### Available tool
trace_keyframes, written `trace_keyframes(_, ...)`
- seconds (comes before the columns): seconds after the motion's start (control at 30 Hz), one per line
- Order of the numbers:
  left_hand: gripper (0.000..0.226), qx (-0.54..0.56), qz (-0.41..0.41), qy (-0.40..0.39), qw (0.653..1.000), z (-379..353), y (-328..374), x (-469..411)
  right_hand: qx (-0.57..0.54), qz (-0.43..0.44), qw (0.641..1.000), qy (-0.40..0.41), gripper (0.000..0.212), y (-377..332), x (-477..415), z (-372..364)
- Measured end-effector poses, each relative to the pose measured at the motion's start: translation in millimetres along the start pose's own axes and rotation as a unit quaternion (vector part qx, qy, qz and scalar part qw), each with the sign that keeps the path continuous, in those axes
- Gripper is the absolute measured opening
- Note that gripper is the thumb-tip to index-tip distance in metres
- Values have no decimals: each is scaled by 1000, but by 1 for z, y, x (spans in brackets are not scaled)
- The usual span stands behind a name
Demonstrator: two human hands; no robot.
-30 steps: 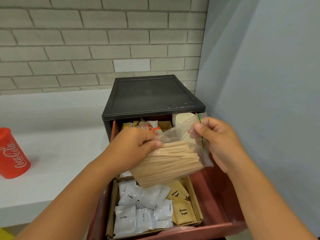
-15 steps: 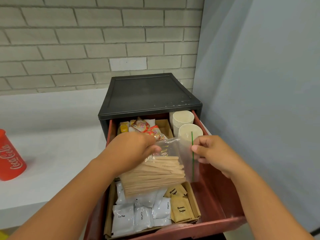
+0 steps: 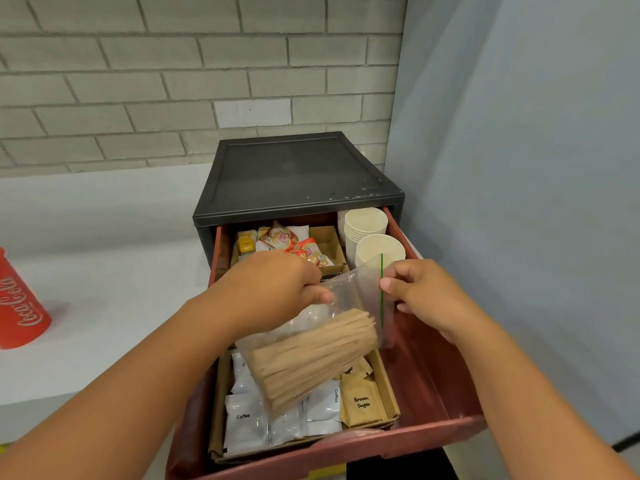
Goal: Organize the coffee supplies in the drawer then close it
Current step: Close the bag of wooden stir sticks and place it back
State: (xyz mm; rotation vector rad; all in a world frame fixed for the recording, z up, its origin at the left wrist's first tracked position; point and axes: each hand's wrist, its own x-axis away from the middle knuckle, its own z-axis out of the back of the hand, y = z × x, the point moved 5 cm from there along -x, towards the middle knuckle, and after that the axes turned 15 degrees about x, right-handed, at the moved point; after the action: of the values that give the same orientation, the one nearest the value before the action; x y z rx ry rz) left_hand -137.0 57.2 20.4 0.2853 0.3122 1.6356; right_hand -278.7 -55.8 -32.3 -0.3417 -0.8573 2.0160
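Observation:
A clear zip bag of wooden stir sticks (image 3: 311, 358) hangs tilted over the open red drawer (image 3: 433, 386). My left hand (image 3: 273, 289) grips the bag's upper left part. My right hand (image 3: 426, 292) pinches its green-striped zip edge. Under the bag, a cardboard tray (image 3: 388, 382) holds white coffee sachets (image 3: 244, 424) and brown sugar packets (image 3: 362, 403). A second tray at the back holds creamer sachets (image 3: 287, 239). Two stacks of paper cups (image 3: 374, 251) stand at the drawer's back right.
The drawer belongs to a black cabinet (image 3: 294, 174) set against a brick wall, with a grey wall close on the right. A white counter (image 3: 104, 306) lies to the left, and a red Coca-Cola cup (image 3: 19, 310) stands at its left edge.
Both hands have lowered the bag of sticks toward the drawer and tipped its closed end down to the left. The cup stacks are now uncovered.

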Motion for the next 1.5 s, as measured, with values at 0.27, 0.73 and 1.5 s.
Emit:
trace_keyframes(0.27, 37, 280, 55, 36, 958, 18, -2, -1, -49, -14, 998, -44, 13, -1, 8, -5)
trace_keyframes(0.73, 26, 573, 122, 41, 809, -4, 50, -19, -271, -47, 936, -221, 86, -6, 21, -5)
trace_keyframes(1.5, 26, 439, 284, -42, 851, -76, 34, -64, 398, -12, 912, -99, 13, 10, 70, 20)
